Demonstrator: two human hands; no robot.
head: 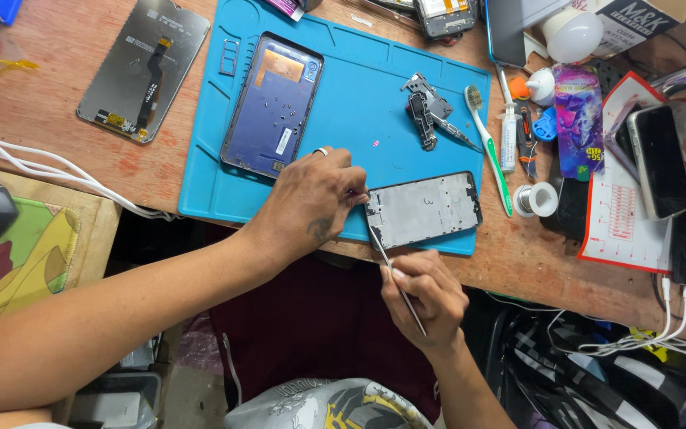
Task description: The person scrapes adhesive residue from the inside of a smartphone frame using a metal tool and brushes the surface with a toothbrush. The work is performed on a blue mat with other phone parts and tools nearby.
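The grey rectangular phone frame (422, 210) lay near the desk's front edge on the blue silicone mat (359, 103), long axis along that edge. The left hand (311, 202) pinched its left end; the right hand (426, 294) pinched thin metal tweezers (395, 274) angled toward that corner.

Open room: bare blue mat (359, 119) beyond the left hand (311, 202). Obstacles: phone back cover (273, 105) beyond its knuckles; metal parts (426, 111), toothbrush (487, 147), syringe (508, 137) and solder spool (537, 199) crowd the surface beyond and outboard of the right hand (430, 298).
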